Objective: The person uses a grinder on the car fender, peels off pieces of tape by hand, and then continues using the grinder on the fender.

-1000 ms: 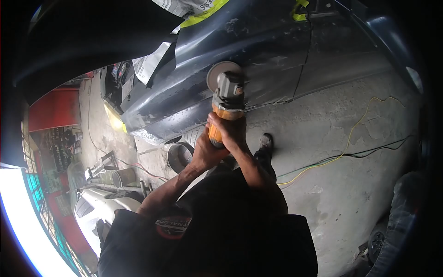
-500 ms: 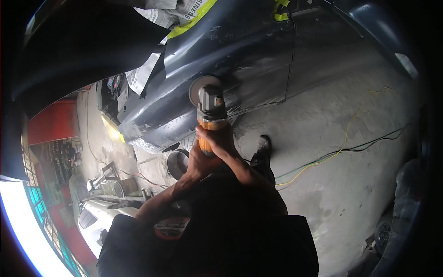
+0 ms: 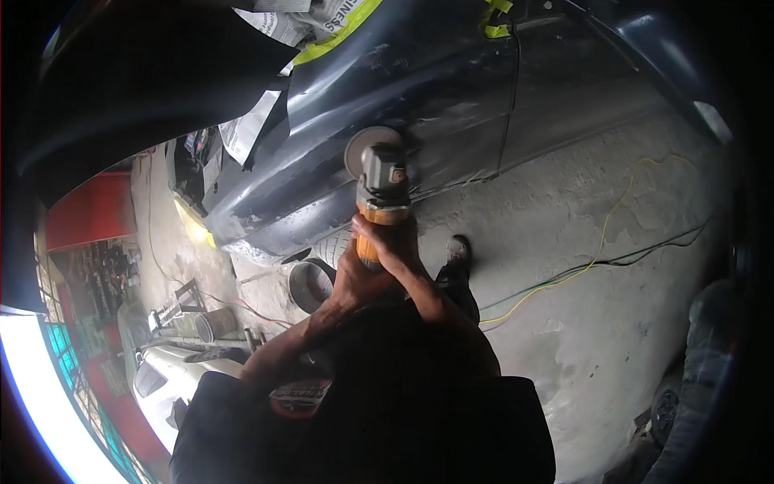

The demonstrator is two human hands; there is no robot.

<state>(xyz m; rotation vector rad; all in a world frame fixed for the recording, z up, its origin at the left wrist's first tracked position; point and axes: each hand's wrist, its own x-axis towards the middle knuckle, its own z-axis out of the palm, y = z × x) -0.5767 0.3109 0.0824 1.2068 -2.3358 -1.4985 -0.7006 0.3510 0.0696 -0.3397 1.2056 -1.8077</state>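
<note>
Both of my hands are wrapped round the orange-and-grey body of an angle grinder (image 3: 383,194). My left hand (image 3: 353,278) grips its rear end from the left, and my right hand (image 3: 395,246) closes over the orange part from the right. A round pale sanding disc (image 3: 363,149) sits at the far end of the tool, against or just over the dark car fender (image 3: 322,133); exact contact cannot be made out. Dull, scuffed patches show on the fender and on the door (image 3: 564,97) beside it.
Newspaper (image 3: 282,28) and yellow tape (image 3: 343,36) cover part of the car. A bucket (image 3: 310,286) stands by the tyre (image 3: 332,246). Yellow cable (image 3: 603,234) and a dark hose (image 3: 637,256) cross the concrete floor. A white car (image 3: 165,379) is at lower left.
The grinder and both my hands have shifted slightly to the right along the fender, the disc also a little upward. My grip stays the same.
</note>
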